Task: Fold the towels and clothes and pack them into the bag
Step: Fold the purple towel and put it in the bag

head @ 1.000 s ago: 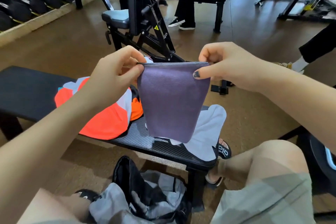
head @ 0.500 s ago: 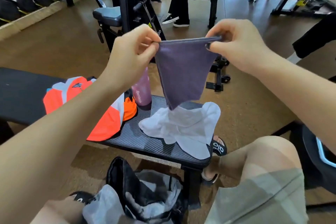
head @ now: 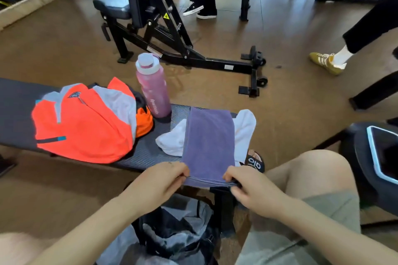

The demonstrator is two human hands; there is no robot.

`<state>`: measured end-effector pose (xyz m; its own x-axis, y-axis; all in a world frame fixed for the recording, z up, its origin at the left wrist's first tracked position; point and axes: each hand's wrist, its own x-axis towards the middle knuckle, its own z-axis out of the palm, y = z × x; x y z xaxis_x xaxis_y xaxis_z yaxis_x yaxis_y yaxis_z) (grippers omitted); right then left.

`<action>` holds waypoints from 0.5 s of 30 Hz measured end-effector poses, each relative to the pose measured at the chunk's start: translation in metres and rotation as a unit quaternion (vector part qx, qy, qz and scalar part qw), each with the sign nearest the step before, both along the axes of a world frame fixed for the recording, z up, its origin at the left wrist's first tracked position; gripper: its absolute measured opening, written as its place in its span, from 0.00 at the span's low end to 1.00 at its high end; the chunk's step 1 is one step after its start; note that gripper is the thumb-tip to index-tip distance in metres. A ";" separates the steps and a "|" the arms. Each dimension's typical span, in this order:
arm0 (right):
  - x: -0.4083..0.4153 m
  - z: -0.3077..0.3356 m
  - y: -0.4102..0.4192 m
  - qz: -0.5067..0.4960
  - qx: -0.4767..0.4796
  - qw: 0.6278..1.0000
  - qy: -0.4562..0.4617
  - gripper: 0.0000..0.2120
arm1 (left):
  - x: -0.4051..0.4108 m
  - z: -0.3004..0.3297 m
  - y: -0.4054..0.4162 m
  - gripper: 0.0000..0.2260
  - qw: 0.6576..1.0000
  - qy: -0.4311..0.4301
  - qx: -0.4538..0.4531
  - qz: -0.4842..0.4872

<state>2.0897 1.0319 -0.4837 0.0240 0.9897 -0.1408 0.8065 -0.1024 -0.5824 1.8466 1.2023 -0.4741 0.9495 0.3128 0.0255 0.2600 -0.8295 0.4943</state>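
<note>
A folded purple towel (head: 209, 142) lies flat across the black bench (head: 148, 153), on top of a white cloth (head: 172, 141). My left hand (head: 159, 178) pinches the towel's near left corner. My right hand (head: 247, 187) pinches its near right corner at the bench's front edge. An orange and grey garment (head: 86, 120) lies bunched on the bench to the left. Below the bench, between my knees, the black and grey bag (head: 172, 232) stands open on the floor.
A pink water bottle (head: 151, 88) stands on the bench behind the towel. A black exercise machine (head: 155, 28) is beyond the bench. Other people's legs and shoes (head: 327, 62) are at the back and right. A phone (head: 385, 153) lies on a black seat at my right.
Both hands lowered the purple towel from the air in front of me and laid it flat on the bench over the white cloth, still holding its near corners.
</note>
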 end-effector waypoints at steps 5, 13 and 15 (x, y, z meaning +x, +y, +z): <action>0.005 0.011 0.004 -0.015 0.003 1.000 0.018 0.05 | 0.003 0.010 0.008 0.04 0.997 -0.006 0.071 -0.037; 0.008 0.006 0.004 0.046 0.025 0.996 -0.074 0.09 | 0.014 0.021 0.008 0.10 0.996 0.067 0.056 -0.022; 0.008 0.000 0.005 0.084 0.029 0.989 -0.118 0.10 | 0.026 0.018 0.016 0.14 0.994 0.087 0.006 0.067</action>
